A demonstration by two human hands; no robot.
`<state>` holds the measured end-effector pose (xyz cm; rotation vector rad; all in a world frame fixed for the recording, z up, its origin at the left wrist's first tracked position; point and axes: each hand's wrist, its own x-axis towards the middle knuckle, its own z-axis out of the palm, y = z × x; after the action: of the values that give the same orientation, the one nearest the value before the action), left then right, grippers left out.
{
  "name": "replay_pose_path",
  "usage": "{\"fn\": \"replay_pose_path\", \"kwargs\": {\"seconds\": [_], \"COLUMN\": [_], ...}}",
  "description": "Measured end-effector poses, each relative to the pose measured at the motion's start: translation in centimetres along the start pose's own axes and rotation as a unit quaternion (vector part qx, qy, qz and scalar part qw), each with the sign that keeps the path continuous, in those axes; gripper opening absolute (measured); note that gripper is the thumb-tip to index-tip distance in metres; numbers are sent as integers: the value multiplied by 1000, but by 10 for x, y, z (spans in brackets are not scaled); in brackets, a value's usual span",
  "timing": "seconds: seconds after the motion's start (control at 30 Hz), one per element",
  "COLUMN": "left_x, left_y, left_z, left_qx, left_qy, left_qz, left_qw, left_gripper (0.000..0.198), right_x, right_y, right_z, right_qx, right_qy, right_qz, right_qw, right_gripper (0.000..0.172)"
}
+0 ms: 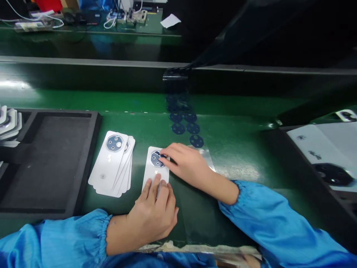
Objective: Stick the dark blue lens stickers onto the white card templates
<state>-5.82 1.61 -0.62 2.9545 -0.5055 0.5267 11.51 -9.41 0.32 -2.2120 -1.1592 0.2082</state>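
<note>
A white phone back cover [149,174] lies on the green bench in front of me, a dark octagonal camera patch at its top. My left hand [156,212] is closed over its lower part, fingertips pressing on it. At the patch, my right hand [186,163] pinches the edge of a dark round sticker [161,160], whose outline is partly hidden by the fingers. To the left, several similar covers [111,163] sit in a fanned stack. Beyond my right hand runs a clear strip bearing several dark round stickers [193,128].
A black tray [52,163] stands at the left, with a pile of light covers [9,124] at its far edge. At the right, another dark tray holds pale printed sheets [323,149]. A metal rail [111,63] crosses behind; cables and small devices [126,16] lie past it.
</note>
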Motion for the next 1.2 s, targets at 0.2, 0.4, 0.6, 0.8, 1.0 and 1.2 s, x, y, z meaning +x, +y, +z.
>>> {"fn": "replay_pose_path", "kwargs": {"seconds": [0.2, 0.4, 0.6, 0.8, 1.0, 1.2], "left_x": [0, -3, -4, -12, -14, -13], "left_y": [-2, 0, 4, 7, -20, -73], "left_z": [-1, 2, 1, 11, -8, -14], "left_qx": [-2, -23, 1, 27, 55, 98], "left_qy": [-11, -6, 6, 68, 167, 143], "left_qz": [6, 2, -50, -101, -194, -349], "left_qw": [1000, 1000, 999, 992, 965, 921], "left_gripper": [47, 44, 50, 71, 86, 62], "right_x": [-4, 12, 12, -3, 17, 102], "right_y": [1, 9, -7, -23, -63, -107], "right_z": [9, 19, 25, 19, -19, 0], "right_qx": [-180, -98, -66, -21, 74, 62], "right_qy": [81, 44, 70, 52, -38, -75], "right_qz": [-16, 43, 63, 78, -37, -26], "right_qw": [980, 993, 993, 995, 996, 995], "right_gripper": [43, 22, 26, 30, 42, 30]}}
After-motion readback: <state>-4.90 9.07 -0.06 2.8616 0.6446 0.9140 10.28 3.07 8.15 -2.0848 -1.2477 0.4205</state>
